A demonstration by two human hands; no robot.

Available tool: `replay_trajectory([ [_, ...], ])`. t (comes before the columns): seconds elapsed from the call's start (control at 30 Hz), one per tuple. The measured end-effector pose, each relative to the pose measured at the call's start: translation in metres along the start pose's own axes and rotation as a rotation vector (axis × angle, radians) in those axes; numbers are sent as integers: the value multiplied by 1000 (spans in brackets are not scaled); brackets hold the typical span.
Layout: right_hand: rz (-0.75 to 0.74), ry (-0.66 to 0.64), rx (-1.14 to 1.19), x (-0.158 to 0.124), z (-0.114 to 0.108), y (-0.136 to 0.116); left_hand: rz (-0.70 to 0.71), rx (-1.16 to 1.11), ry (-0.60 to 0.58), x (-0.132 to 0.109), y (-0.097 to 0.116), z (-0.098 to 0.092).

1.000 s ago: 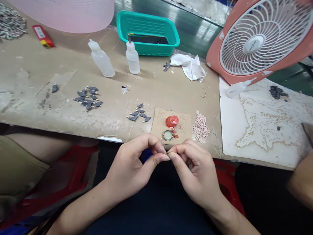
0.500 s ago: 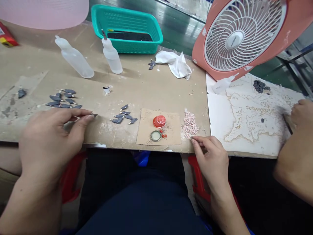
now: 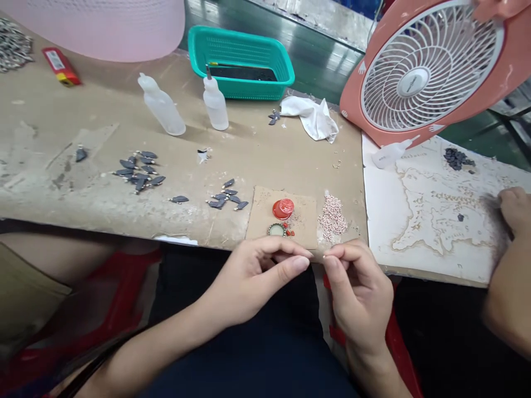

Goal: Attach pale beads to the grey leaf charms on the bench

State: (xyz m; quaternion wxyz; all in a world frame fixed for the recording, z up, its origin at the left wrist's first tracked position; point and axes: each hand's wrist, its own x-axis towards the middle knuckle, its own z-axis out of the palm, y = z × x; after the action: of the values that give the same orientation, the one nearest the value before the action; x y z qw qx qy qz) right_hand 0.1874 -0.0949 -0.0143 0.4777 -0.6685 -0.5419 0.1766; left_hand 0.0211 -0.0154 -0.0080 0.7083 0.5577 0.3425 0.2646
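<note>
Fingertips pinched together, my left hand is just in front of the brown cardboard square; what it holds, if anything, is too small to make out. Close by, my right hand pinches a tiny pale bead-like piece. Behind the right hand lies a heap of tiny pinkish beads. On the cardboard are a red cap, a bottle cap partly behind my left hand, and small red bits. One dark grey leaf-shaped piece lies alone between a small group and a larger group.
Two squeeze bottles and a green basket stand farther back. A white cloth lies near a pink fan. At right, another person's hand rests over a map-printed sheet.
My left hand has let go of a dark grey piece, now lying on the table, and moved right to meet my right hand. My right hand has drawn back from the beads.
</note>
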Motion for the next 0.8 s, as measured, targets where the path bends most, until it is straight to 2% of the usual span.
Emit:
replay_trajectory([
  [0.07,-100,-19,6,-2,5,-7,-135,-200,-76,2,-2,3],
  [0.17,-244,-42,-51,-2,11,-8,-212,-361,-104,3,-5,0],
  [0.33,-470,0,-264,-2,13,-6,-187,-294,-39,-2,-5,-5],
  [0.4,-442,-18,-231,-2,12,-7,-158,-248,-34,-6,-3,-6],
  [0.6,-67,-175,92,7,9,-13,-115,-200,-38,-12,-2,-7],
  [0.7,-15,-279,140,13,9,-17,-92,-152,-26,-13,-2,-8],
  [0.8,-42,-346,103,19,9,-20,-66,-72,-19,-15,-3,-11],
])
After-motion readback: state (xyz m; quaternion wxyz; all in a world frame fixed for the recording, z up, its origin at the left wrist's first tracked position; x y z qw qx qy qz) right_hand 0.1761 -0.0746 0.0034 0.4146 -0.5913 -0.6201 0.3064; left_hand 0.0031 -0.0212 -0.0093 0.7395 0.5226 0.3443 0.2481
